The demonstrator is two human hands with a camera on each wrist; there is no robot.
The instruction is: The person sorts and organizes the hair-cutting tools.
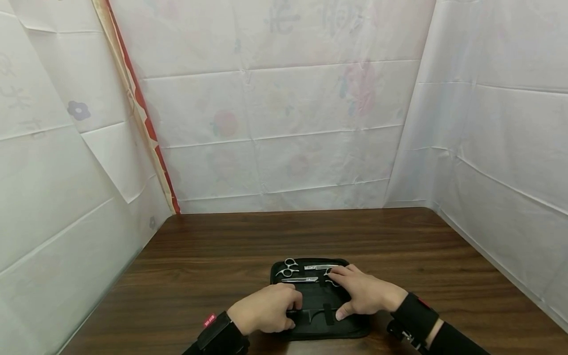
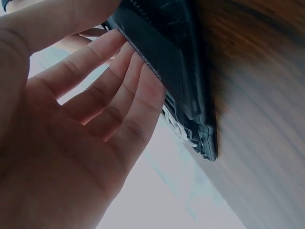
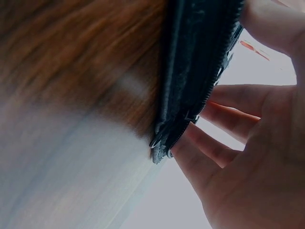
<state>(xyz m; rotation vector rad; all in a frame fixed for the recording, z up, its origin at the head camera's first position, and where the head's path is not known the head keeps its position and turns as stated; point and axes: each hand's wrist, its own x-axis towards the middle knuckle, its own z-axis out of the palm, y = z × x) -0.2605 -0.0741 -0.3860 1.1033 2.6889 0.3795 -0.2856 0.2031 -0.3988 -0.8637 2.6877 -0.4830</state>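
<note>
From my remote station I see an open black case (image 1: 317,296) lying flat on the wooden table (image 1: 213,256), between and partly under the two hands. The left hand (image 1: 269,308) touches its near-left part, fingers gently bent rather than balled up; I cannot tell whether the thumb presses against them. The right hand (image 1: 368,291) spreads loosely over the right side, thumb apart from the fingers, grasping nothing I can make out.

Beyond the left hand lie the upper scissors (image 1: 321,266), loops toward the left; just nearer, the lower scissors (image 1: 299,279) point the other way, their loops partly beneath the right fingers. Between the hands, a dark strap (image 1: 328,314) crosses the case's lower panel. Along the edge beside the right fingers I see a zipper (image 3: 208,90). White sheeting (image 1: 275,167) hangs beyond both hands.
</note>
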